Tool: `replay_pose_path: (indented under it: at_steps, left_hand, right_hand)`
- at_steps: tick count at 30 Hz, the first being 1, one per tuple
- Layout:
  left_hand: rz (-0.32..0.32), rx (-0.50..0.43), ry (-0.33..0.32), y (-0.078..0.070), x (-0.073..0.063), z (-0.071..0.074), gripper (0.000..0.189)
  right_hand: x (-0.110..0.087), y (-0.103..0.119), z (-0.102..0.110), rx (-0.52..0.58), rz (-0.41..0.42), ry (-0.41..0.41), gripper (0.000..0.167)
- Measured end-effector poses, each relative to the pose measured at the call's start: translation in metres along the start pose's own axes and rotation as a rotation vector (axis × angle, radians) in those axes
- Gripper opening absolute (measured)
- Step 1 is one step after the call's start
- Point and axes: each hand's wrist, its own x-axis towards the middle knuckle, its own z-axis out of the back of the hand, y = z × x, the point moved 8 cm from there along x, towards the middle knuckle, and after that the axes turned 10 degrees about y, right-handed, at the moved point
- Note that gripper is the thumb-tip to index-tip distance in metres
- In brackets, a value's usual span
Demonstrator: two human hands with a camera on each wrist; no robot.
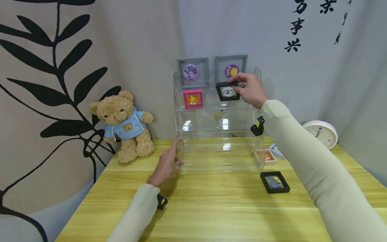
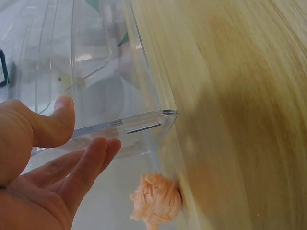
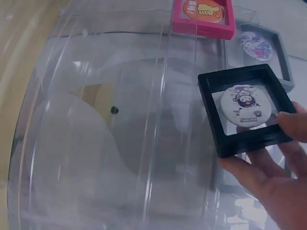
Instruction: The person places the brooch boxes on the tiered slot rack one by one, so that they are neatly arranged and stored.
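My right hand (image 1: 251,90) holds a small black display frame (image 3: 209,112) by its right edge. A round white badge (image 3: 245,105) with a cartoon figure shows in the frame's window. It is up at an upper tier of a clear tiered display stand (image 1: 208,131), in front of a grey frame (image 1: 231,57) with a purple-and-yellow badge. To its left on the stand are a pink frame (image 1: 193,107) and another grey frame (image 1: 192,60) with a purple badge. Low at the stand's left side, my left hand (image 1: 164,164) pinches the side panel between thumb and fingers.
On the wooden table (image 1: 211,211), a black frame (image 1: 275,182) lies at the right front. A light wooden frame (image 1: 269,157) and a pale blue one (image 1: 276,150) lie beside the stand. A teddy bear (image 1: 127,126) sits left; a white round clock (image 1: 321,133) stands right.
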Motion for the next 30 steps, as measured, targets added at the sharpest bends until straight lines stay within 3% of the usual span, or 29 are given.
replay_pose_path:
  at_steps: [9, 18, 24, 30]
  left_hand:
    - [-0.015, -0.01, -0.003, -0.001, -0.001, -0.002, 0.086]
    - [-0.027, -0.002, -0.002, -0.001, -0.002, -0.001, 0.084]
    - [-0.003, -0.005, -0.005, 0.002, -0.003, 0.0, 0.085]
    - [-0.013, -0.01, -0.013, 0.001, -0.002, 0.0, 0.085]
  right_hand:
    - [0.019, -0.009, -0.022, 0.015, -0.014, 0.013, 0.031]
    - [0.019, -0.025, -0.032, 0.204, -0.043, -0.122, 0.03]
    - [0.018, -0.027, -0.036, 0.142, -0.066, -0.175, 0.031]
    - [0.015, -0.02, -0.035, 0.005, -0.029, -0.159, 0.032]
